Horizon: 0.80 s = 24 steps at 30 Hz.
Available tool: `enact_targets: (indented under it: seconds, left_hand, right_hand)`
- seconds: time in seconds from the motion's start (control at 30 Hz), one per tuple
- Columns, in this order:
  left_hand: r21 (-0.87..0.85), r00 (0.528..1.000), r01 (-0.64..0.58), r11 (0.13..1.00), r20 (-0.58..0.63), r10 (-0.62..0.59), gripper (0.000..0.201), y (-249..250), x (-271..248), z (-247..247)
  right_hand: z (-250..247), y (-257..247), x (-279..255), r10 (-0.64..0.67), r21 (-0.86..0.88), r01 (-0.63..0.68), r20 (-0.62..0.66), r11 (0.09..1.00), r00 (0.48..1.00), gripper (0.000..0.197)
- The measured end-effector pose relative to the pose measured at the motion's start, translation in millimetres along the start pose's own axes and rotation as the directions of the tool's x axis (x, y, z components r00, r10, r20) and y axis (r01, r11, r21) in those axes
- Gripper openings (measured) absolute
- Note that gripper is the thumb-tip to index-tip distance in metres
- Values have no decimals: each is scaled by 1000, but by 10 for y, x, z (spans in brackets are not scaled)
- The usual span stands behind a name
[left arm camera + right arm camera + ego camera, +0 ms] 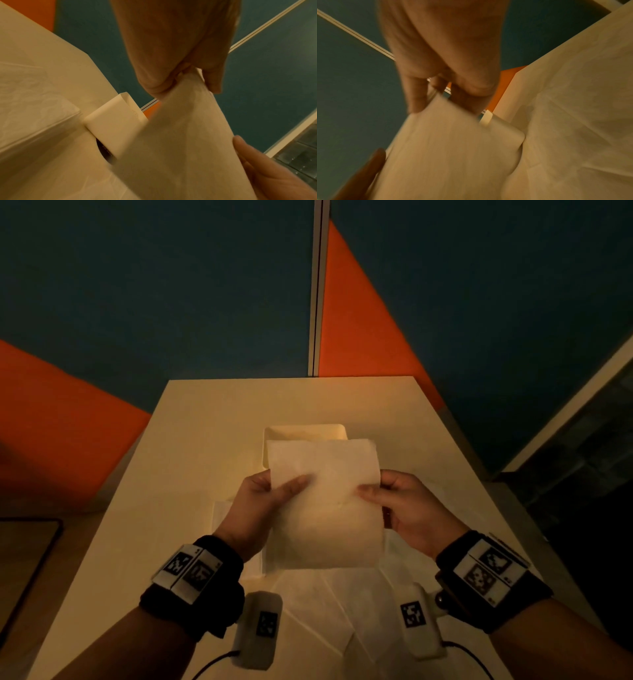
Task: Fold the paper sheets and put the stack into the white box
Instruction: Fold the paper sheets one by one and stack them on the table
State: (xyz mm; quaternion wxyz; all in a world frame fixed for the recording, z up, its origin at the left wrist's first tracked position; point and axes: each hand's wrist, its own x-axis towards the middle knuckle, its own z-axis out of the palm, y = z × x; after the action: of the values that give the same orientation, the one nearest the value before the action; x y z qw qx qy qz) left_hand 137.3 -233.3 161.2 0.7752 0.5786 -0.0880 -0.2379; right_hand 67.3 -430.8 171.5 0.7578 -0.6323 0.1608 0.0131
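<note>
A white paper sheet [325,501] is lifted above the table, in front of the white box [308,433]. My left hand [270,494] pinches its left edge, thumb on the near face, and my right hand [383,491] pinches its right edge. In the left wrist view the left hand [185,75] grips the sheet [180,142] above the box [111,124]. In the right wrist view the right hand [436,92] holds the sheet [453,142] with a corner of the box [486,117] behind it. The box's inside is mostly hidden by the sheet.
More white sheets [325,604] lie flat on the cream table [191,446] under my hands, one sticking out at the left [222,515]. Blue and orange wall panels rise behind the table. A dark-framed flat object [27,559] lies at the left.
</note>
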Motion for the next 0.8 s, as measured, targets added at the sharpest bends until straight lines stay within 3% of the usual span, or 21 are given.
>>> enact_targets:
  seconds: [0.1,0.3,0.53,0.77,0.8]
  left_hand:
    - [44,999,37,998,20,-38,21,-49,-3,16]
    - [10,999,31,999,-14,-30,21,-62,-15,-10]
    - [-42,1000,21,999,-10,-21,19,3,-31,8]
    - [-54,996,82,995,29,-80,26,13,-27,-54]
    - [-77,993,111,991,44,-108,29,32,-26,-68]
  right_hand:
    - [21,-40,20,-39,87,49,-107,995,993,23]
    - [12,-12,-22,19,28,-19,16,999,1000,28]
    - [31,-27,-40,-61,114,59,14,992,998,26]
    - [-13,-43,-39,-96,2,96,16,995,995,7]
    - [-37,-37,-25,-97,-25,97,24,995,995,23]
